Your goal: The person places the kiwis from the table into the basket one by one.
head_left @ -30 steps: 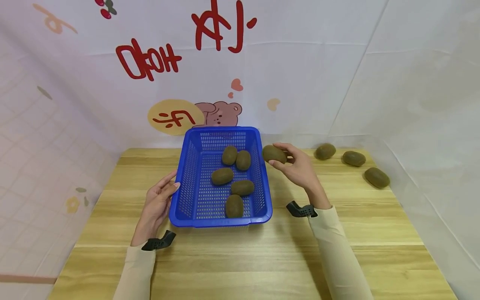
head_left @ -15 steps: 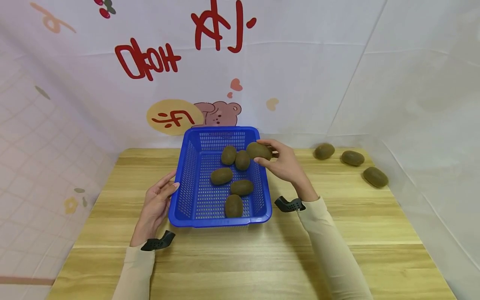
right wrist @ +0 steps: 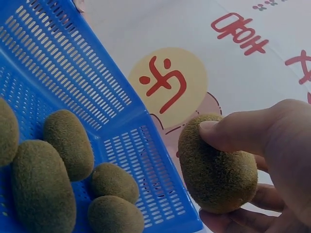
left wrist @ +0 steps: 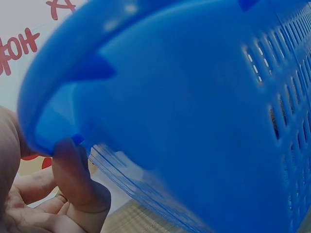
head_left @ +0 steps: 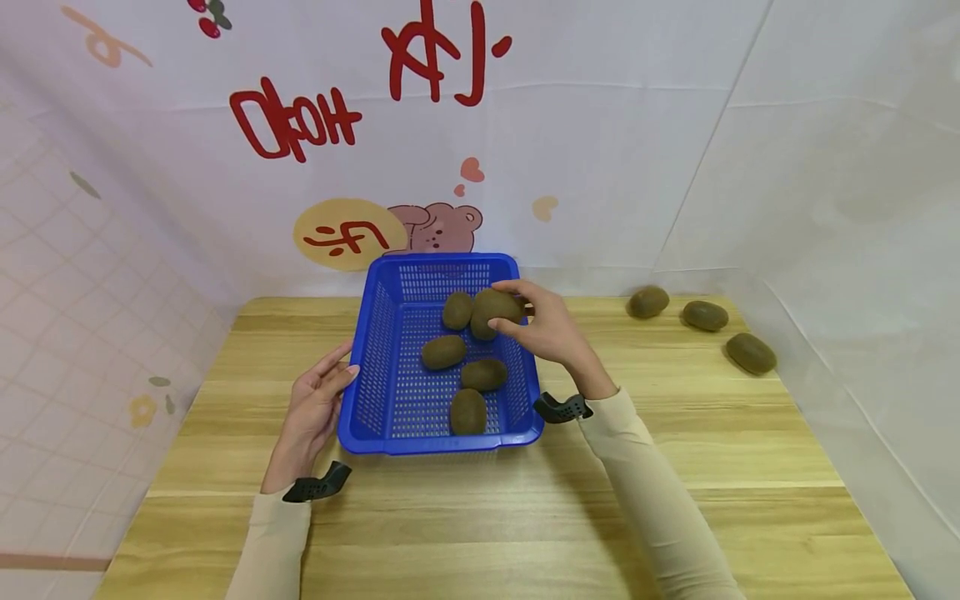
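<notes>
A blue perforated plastic basket [head_left: 438, 445] stands in the middle with several brown fuzzy kiwis inside, one of them a kiwi [head_left: 444, 352] lying sideways. My left hand [head_left: 315, 404] holds the basket's left rim, thumb on top; the left wrist view shows fingers [left wrist: 77, 179] curled under that rim. My right hand [head_left: 551, 329] pinches a kiwi [right wrist: 216, 170] between thumb and fingers. In the head view this kiwi is over the basket's right side, overlapping another kiwi below it.
Three more kiwis [head_left: 705, 316] lie on the wooden table [head_left: 675, 417] at the back right. A white printed cloth [head_left: 600, 150] hangs behind the table and along its sides. Each wrist wears a black strap-on mount [head_left: 562, 408].
My right hand has moved left with the kiwi, from outside the basket's right rim to above the kiwis inside. The left hand and basket stay put.
</notes>
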Demonstrator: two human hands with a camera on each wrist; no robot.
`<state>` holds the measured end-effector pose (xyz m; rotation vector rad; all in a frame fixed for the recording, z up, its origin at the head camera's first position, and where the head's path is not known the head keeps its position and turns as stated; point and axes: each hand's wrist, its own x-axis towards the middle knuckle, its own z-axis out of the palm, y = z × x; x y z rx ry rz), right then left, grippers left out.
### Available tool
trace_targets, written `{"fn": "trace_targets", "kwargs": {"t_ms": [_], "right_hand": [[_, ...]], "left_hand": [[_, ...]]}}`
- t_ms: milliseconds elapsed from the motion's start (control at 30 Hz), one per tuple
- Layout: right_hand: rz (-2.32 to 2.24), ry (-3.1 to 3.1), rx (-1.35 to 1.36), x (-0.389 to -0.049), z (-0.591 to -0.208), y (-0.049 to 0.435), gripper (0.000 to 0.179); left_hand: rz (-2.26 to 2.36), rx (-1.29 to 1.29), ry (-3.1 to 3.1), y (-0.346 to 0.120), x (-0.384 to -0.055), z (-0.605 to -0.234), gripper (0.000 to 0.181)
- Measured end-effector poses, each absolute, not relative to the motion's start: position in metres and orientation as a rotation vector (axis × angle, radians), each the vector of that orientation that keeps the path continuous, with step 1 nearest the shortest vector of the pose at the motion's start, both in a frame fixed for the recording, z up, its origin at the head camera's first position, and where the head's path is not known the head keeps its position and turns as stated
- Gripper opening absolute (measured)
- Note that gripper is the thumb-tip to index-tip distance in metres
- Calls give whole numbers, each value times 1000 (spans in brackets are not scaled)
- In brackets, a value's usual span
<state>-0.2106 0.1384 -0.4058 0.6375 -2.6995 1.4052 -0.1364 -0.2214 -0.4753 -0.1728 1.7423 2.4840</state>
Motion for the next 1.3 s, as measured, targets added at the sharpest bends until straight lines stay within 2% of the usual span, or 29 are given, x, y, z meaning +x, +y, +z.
{"fn": "trace_targets", "kwargs": {"t_ms": [367, 833, 1300], "right_hand": [[1459, -2684, 661, -207, -412, 144, 51], [1275, -2661, 580, -204, -414, 179, 77], [1165, -2667, 410, -201, -416, 223, 89]], "left_hand": [[2475, -198, 1741, -220, -136, -474, 66], [2461, -202, 1760, -221, -136, -474, 61], [2469, -156, 1742, -222, -135, -476, 65]]}}
